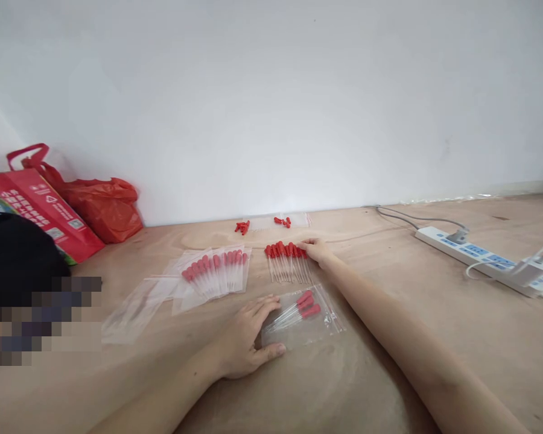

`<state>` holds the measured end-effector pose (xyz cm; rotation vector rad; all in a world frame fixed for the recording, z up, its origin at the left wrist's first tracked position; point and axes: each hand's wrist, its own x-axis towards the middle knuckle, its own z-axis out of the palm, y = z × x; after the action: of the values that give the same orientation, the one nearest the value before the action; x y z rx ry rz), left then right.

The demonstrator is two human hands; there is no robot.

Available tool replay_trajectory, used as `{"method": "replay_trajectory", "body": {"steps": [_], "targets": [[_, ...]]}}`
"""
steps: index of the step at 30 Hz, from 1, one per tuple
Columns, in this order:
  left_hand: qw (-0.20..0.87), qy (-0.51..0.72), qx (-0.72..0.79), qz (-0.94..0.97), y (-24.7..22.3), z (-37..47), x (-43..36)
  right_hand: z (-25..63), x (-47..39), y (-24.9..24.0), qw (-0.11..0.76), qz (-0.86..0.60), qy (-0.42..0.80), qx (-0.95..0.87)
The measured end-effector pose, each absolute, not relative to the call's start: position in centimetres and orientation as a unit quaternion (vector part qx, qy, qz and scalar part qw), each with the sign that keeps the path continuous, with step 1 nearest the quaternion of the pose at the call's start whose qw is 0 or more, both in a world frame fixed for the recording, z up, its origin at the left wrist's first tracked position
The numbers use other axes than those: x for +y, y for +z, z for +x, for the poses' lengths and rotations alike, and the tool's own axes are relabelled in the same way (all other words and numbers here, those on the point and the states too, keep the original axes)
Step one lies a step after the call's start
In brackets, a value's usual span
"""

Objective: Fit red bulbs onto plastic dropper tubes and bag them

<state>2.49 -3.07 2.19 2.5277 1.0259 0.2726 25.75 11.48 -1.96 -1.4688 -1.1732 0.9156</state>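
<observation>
A clear zip bag (330, 328) lies on the wooden table with several red-bulbed glass droppers (305, 304) inside. My left hand (248, 334) rests at the left edge of this bag, thumb and fingers spread, touching the plastic. Behind it, loose droppers (284, 262) lie side by side in a row, red bulbs away from me. At the row's right end my right hand (315, 250) has its fingers closed around a dropper's bulb; the fingertips are partly hidden.
To the left, filled dropper bags (219, 271) lie fanned out beside flat plastic bags (136, 310). Loose red bulbs (242, 228) and another clear bag (262, 222) sit near the wall. A power strip (479, 256) is on the right, red shopping bags (104, 208) at far left.
</observation>
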Motion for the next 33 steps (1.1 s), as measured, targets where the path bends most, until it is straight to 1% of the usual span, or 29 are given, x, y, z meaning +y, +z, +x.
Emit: {"method": "replay_trajectory", "body": {"steps": [4, 8, 11, 18, 25, 30, 33], "targets": [[0.200, 0.107, 0.360, 0.905, 1.9, 2.4, -3.0, 26.6, 10.7, -0.8, 0.574, -0.574, 0.393, -0.431], [0.201, 0.096, 0.366, 0.904, 2.1, 2.6, -3.1, 28.4, 8.8, 0.1, 0.658, -0.540, 0.364, -0.378], [0.200, 0.100, 0.368, 0.903, 2.3, 2.7, -3.2, 30.1, 5.8, -0.5, 0.688, -0.531, 0.347, -0.353], [0.202, 0.096, 0.371, 0.901, 2.3, 2.8, -3.1, 32.4, -1.4, -2.5, 0.693, -0.526, 0.374, -0.320], [0.202, 0.103, 0.372, 0.900, 2.1, 2.6, -3.0, 30.1, -3.3, -1.8, 0.677, -0.499, 0.424, -0.335], [0.199, 0.113, 0.361, 0.904, 2.1, 2.7, -3.0, 29.2, -4.2, -1.6, 0.650, -0.479, 0.463, -0.365], [0.194, 0.112, 0.358, 0.906, 1.9, 2.6, -2.9, 29.3, -4.5, -1.4, 0.597, -0.472, 0.497, -0.417]]}}
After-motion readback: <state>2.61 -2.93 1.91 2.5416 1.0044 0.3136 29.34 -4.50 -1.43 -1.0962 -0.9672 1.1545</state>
